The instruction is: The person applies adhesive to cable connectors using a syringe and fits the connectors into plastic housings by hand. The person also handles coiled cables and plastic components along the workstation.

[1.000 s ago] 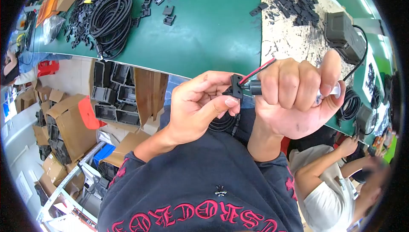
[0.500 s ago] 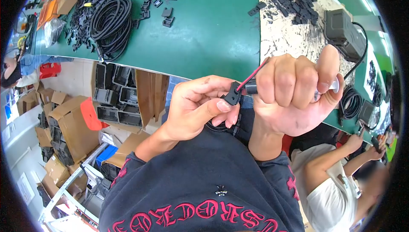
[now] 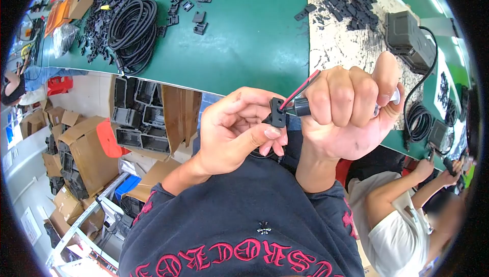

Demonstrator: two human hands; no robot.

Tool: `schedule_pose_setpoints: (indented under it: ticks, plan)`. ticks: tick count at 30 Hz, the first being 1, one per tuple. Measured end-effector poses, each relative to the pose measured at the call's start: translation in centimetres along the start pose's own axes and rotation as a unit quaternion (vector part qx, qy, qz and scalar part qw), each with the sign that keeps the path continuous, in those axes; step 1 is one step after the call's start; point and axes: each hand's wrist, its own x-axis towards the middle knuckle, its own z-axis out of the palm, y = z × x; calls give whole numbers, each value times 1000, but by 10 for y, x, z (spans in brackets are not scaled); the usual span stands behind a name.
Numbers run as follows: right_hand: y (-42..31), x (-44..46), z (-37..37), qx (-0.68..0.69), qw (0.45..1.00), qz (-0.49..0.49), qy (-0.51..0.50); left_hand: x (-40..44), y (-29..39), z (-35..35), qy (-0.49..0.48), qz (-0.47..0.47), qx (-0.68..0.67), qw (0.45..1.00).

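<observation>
A small black plastic part [image 3: 277, 112] is pinched between the thumb and fingers of my left hand [image 3: 237, 127]. Red and black wires [image 3: 300, 89] rise from it and slant up to the right. My right hand [image 3: 351, 106] is wrapped round a syringe-like tool; its dark front end [image 3: 301, 106] points left at the black part, and its pale plunger end [image 3: 395, 97] shows by my thumb. Whether the tip touches the part is too small to tell. Black cable hangs below my left hand, partly hidden.
On the green table [image 3: 234, 37] lie a coiled black cable [image 3: 133, 35] and many small black parts. More parts [image 3: 351, 4] lie on a worn board [image 3: 331, 48], near a grey box [image 3: 410, 40]. Cartons [image 3: 89, 155] stand lower left. A co-worker [image 3: 392, 221] is at lower right.
The black part in my left hand has tilted and straightened again, shifting slightly left and down from its first position. My right hand has moved slightly left with the tool.
</observation>
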Motion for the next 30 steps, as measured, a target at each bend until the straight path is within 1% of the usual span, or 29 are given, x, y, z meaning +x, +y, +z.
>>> schedule_pose_setpoints:
  ticks: [3,5,7,8,9,10,11,13,14,16,17,19,20,23,25,26,27,28,29,30]
  plan:
    - [-1,-1,1,8,1000,5,-1,-2,4,4,31,5,41,999]
    - [-1,-3,3,-15,1000,4,-10,-5,4,5,49,0,65,997]
    - [-1,-4,5,-41,999,-3,-15,-9,1,5,65,41,98,992]
    - [-1,-5,7,-66,998,-11,-20,-11,1,6,67,40,98,992]
    - [-2,-6,9,-66,998,-10,-19,-12,0,7,82,73,161,981]
    - [-2,-7,12,-95,995,-15,-18,-12,-1,8,96,105,223,964]
    - [-2,-8,16,-123,992,-20,-17,-12,0,8,98,105,222,964]
    - [0,-12,21,-149,988,-26,-14,-11,1,8,105,193,374,901]
    - [1,-13,22,-168,985,-34,-17,-10,-1,7,107,192,373,901]
    - [4,-15,21,-192,980,-44,-36,-9,-5,5,104,240,412,873]
    - [5,-15,20,-196,978,-46,-51,-7,-4,5,105,240,412,873]
    - [9,-16,20,-271,958,-65,-75,-5,-2,5,94,274,481,828]
    - [9,-16,21,-295,949,-71,-83,-5,-3,4,96,275,480,828]
    - [8,-11,24,-308,935,-159,-74,-5,-9,2,110,291,465,829]
    - [-18,-10,12,-424,891,-131,-96,-9,-13,2,148,181,339,911]
    - [-27,-10,0,-487,860,-129,-86,-7,-12,1,138,156,279,937]
    - [-41,-7,-19,-568,813,-86,-96,-3,-14,-3,115,148,206,960]
    - [-44,-12,-39,-632,772,-64,-23,0,-15,-6,95,141,134,976]
    - [-66,-16,-61,-811,585,15,-30,3,-15,-2,129,115,81,982]
    - [-61,-7,-63,-891,445,11,-87,7,-10,-3,136,81,65,985]
